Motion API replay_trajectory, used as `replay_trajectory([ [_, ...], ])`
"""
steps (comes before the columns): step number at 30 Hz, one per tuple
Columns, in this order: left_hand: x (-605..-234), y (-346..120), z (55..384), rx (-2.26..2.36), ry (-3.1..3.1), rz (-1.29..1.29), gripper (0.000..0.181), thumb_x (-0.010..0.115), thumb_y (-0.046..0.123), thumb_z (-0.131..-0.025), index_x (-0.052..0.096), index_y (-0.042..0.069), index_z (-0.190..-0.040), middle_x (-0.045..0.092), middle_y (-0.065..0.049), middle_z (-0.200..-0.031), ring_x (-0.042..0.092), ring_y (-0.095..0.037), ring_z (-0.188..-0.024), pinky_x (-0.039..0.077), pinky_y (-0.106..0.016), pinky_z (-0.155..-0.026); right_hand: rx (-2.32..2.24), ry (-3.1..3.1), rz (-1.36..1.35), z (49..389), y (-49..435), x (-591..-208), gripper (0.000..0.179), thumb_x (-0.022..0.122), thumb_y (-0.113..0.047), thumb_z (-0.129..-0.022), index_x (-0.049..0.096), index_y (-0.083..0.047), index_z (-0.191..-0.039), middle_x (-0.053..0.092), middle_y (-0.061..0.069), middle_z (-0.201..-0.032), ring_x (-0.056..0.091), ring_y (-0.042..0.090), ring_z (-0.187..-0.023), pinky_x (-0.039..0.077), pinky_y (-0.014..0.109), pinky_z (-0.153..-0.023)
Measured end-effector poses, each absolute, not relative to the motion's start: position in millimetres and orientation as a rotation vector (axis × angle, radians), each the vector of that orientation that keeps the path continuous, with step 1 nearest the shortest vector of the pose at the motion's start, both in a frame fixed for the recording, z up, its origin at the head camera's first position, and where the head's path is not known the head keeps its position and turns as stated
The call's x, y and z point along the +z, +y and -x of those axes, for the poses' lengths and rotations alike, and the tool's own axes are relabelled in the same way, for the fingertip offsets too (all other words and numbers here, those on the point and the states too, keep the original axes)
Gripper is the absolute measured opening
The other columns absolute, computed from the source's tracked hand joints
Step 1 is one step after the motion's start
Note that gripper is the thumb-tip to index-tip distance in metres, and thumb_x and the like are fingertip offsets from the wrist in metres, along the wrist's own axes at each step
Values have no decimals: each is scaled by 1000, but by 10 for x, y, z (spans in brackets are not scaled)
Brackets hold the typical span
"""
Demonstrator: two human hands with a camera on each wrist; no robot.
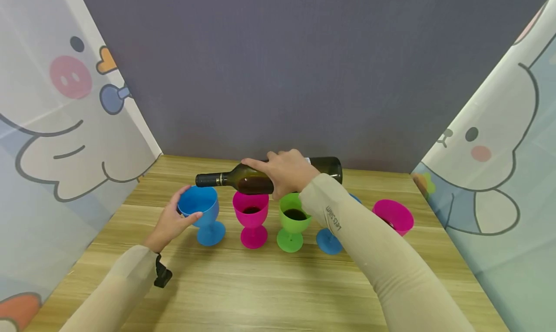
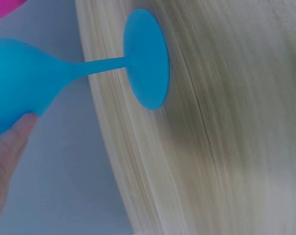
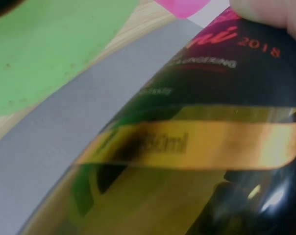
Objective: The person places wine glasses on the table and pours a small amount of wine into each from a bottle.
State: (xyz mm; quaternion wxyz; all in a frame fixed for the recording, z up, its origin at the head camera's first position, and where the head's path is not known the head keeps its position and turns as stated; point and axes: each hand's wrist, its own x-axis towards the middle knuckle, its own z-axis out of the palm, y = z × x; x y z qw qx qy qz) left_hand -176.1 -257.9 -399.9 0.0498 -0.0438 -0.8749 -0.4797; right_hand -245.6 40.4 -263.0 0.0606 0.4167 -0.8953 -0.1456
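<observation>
My right hand grips a dark wine bottle around its body. The bottle lies almost level in the air, its neck pointing left over the rim of a blue goblet. In the right wrist view, the bottle's label fills much of the picture. My left hand holds the blue goblet's bowl, thumb on the near side, while its round foot stands on the table. No liquid shows inside this goblet, and I cannot tell whether any is flowing from the bottle.
To the right stand a pink goblet and a green goblet, both with dark liquid. A second blue goblet and another pink one are partly behind my right arm. A grey panel rises behind the wooden table.
</observation>
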Motion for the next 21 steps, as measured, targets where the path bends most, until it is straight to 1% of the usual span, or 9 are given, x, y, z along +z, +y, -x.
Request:
replay_trajectory([
  [9,-3991,-2554,1751,-1474,-2659,120,80,67,11,-88,16,-3,-148,22,-40,-144,30,-58,-126,34,-69,-95,-490,-2709,-1256,2449,368,-2584,100,76,-49,-72,17,-37,-152,59,4,-100,56,18,-76,48,28,-58],
  [14,-4014,-2555,1745,-1482,-2646,127,80,67,11,-88,16,-2,-149,20,-39,-145,29,-58,-127,32,-69,-95,-524,-2714,-1245,2446,347,-2606,99,75,-47,-73,16,-38,-153,59,4,-101,56,18,-76,47,27,-58],
  [21,-4025,-2569,1747,-1477,-2628,140,79,66,12,-88,17,-1,-149,19,-38,-146,28,-59,-126,33,-70,-94,-535,-2722,-1246,2444,305,-2612,101,77,-47,-73,16,-39,-152,59,6,-107,58,20,-82,49,28,-61],
])
